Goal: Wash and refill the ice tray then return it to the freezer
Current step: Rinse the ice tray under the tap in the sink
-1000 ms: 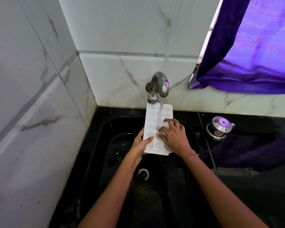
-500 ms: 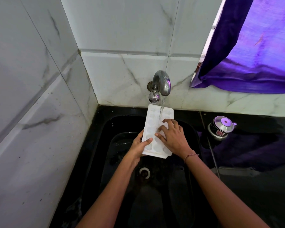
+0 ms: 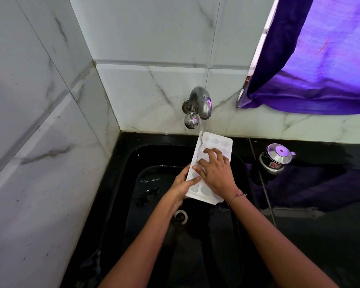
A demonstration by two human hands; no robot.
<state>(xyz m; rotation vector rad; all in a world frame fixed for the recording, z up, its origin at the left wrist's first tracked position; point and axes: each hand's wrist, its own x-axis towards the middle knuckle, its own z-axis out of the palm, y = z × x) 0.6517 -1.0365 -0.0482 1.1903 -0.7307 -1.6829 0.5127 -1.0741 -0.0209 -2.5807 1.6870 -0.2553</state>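
Over a black sink (image 3: 121, 183), an ice tray (image 3: 215, 142) runs lengthwise away from the person under the tap (image 3: 201, 102). Left hand (image 3: 182, 187) grips the near-left edge; right hand (image 3: 215, 171), fingers spread, rests flat on its cells.

marble-tiled walls (image 3: 146, 34), purple curtain (image 3: 320, 65), black counter (image 3: 320, 235)

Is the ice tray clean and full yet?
Not yet. The tap is running onto the ice tray over the sink. The left hand holds its edge while the right hand rubs the cups. Refilling and the freezer come later.
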